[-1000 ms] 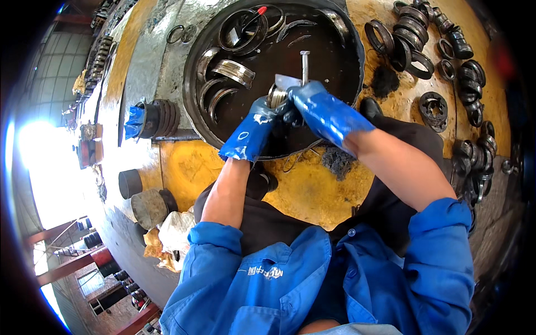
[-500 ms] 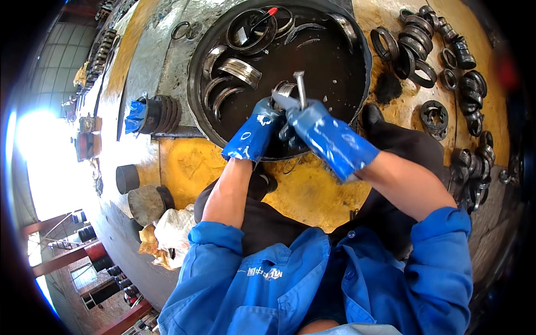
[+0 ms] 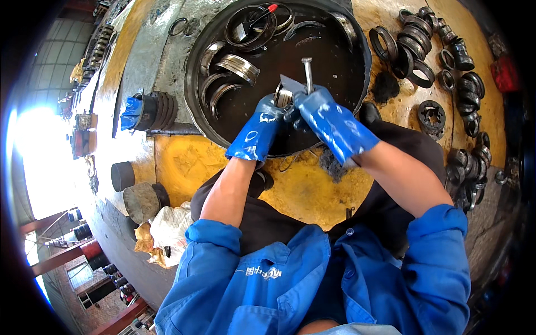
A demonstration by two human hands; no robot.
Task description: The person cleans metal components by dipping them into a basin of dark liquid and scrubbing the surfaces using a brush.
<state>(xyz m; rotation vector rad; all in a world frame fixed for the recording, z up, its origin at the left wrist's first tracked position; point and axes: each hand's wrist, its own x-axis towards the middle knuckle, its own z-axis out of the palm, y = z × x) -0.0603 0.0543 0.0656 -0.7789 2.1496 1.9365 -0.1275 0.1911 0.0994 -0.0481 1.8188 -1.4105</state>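
My hands, in blue rubber gloves, meet over the near part of a wide dark basin (image 3: 192, 92) holding dark liquid. In my left hand (image 3: 267, 114), fingers closed, is a shiny grooved metal ring (image 3: 283, 96); most of it is hidden by the gloves. My right hand (image 3: 321, 109) is wrapped round a metal scraper (image 3: 307, 72). Its bare shank sticks up above the fist, and its flat, pointed blade lies against or just over the ring. Several curved half-ring shells (image 3: 239, 67) lie left of my hands, partly in the liquid.
Large black rings (image 3: 251, 28) and a red-tipped tool (image 3: 272, 8) sit at the basin's far side. Dark rings (image 3: 416, 42) crowd the floor on the right, near a black fibrous clump (image 3: 385, 87). A ribbed cylinder with blue cloth (image 3: 162, 111) stands left. Another clump (image 3: 333, 166) lies below my right wrist.
The scraper and my right hand have shifted slightly right, and the blade has tilted on the ring. The near dark clump, hidden behind my right glove before, now shows. The view has shifted a little.
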